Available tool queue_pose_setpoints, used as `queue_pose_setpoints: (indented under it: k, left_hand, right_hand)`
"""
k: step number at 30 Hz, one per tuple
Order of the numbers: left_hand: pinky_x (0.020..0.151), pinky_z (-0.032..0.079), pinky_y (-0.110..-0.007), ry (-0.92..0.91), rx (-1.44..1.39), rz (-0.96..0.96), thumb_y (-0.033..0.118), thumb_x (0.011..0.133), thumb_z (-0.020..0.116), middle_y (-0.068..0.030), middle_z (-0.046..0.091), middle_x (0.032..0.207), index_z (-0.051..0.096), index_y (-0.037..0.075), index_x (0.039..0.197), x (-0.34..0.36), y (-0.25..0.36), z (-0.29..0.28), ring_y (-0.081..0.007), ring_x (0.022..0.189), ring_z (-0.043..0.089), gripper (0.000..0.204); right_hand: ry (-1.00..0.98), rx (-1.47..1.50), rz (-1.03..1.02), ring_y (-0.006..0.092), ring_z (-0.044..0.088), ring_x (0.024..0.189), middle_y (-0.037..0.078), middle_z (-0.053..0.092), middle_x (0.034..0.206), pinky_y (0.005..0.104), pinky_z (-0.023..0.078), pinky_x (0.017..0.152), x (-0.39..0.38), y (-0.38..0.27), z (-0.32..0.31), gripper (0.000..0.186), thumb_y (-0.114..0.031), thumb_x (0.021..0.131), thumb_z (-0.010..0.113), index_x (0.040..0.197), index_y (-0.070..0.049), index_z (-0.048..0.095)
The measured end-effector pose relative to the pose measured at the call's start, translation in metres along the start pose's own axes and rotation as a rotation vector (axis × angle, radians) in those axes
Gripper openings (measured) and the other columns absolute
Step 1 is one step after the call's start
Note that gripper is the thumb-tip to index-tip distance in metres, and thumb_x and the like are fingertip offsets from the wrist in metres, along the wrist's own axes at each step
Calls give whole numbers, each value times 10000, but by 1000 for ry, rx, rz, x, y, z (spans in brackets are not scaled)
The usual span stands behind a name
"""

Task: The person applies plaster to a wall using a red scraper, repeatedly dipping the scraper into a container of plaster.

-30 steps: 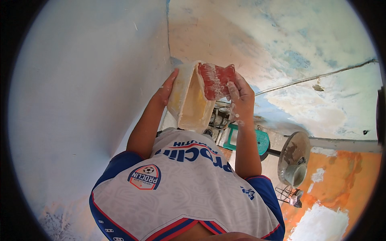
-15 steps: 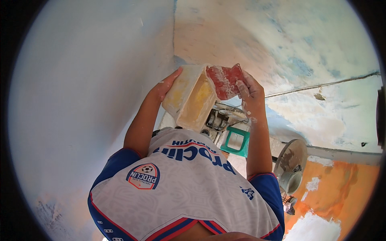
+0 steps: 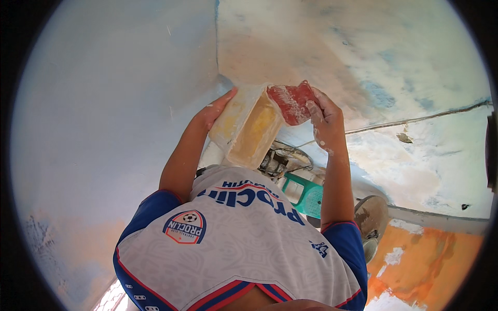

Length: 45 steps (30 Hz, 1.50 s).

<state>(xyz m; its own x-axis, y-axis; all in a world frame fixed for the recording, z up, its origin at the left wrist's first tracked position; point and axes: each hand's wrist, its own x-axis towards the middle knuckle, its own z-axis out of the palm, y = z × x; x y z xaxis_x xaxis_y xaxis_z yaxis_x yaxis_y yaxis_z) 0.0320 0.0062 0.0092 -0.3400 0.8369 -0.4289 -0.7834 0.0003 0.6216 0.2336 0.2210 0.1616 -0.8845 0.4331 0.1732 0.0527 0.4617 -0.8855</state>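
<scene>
My left hand (image 3: pixel 215 110) grips the side of a tilted, whitish rectangular plastic tub (image 3: pixel 220 129), its fingers partly hidden behind it. Pale and yellowish smears coat the tub, and its open side faces me and to the right. In my right hand (image 3: pixel 328 119) is a red putty spreader (image 3: pixel 289 105), flat and streaked with white paste, pinched between thumb and fingers. The spreader's left edge meets the tub's upper right rim. White paste spots my right thumb and wrist.
Below the tub lie cables and dark equipment (image 3: pixel 274 161). A green plastic stool (image 3: pixel 311 199) stands beneath my right forearm, near a dusty round object (image 3: pixel 371 213). Close on my left is a bluish wall (image 3: pixel 104 129); a patchy wall (image 3: pixel 363 57) rises ahead, an orange one (image 3: pixel 428 254) at right.
My view has turned slightly, so the walls, stool and round object sit differently behind me and my arms. Both hands keep their holds; the spreader stays at the tub's rim, barely moved.
</scene>
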Motion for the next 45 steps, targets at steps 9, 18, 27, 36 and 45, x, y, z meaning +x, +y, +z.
queue_pose_setpoints:
  k: [9, 18, 27, 36, 45]
  left_hand:
    - [929, 569, -380, 132, 16, 20, 665, 965, 560, -112, 695, 1256, 636, 78, 1350, 5, -8, 48, -205, 1057, 689, 706]
    - [902, 588, -380, 172, -47, 92, 651, 993, 514, -113, 701, 1242, 625, 94, 1365, 20, -34, 64, -209, 1026, 708, 678]
    - [976, 575, -413, 134, -125, 155, 606, 1043, 430, -123, 659, 1334, 569, 92, 1424, 13, -50, 71, -240, 1142, 682, 655]
    - [1047, 534, -448, 33, -336, 270, 618, 1041, 412, -131, 590, 1440, 484, 103, 1504, 0, -71, 51, -274, 1251, 631, 696]
    - [1088, 496, -475, 44, -398, 245, 635, 1044, 371, -124, 559, 1477, 466, 115, 1523, -21, -81, 32, -294, 1312, 582, 713]
  right_hand:
    - [-129, -90, -169, 241, 715, 1041, 217, 725, 1152, 297, 510, 924, -8, -3, -47, 356, 69, 950, 548, 1295, 38, 631]
    - [-348, -47, -342, 214, 695, 948, 187, 730, 1128, 291, 517, 884, -24, 27, -65, 312, 37, 967, 608, 1277, 38, 640]
    - [-516, 84, -284, 203, 687, 884, 134, 736, 1104, 301, 534, 813, -23, 47, -75, 299, 22, 984, 596, 1279, 25, 642]
    - [-428, 958, 104, 158, 684, 936, 108, 699, 1115, 296, 561, 770, -15, 86, -79, 330, -51, 995, 613, 1309, -18, 519]
    - [-271, 1173, 316, 219, 687, 1097, 126, 640, 1259, 368, 613, 913, -29, 71, -16, 434, 53, 933, 624, 1324, -46, 463]
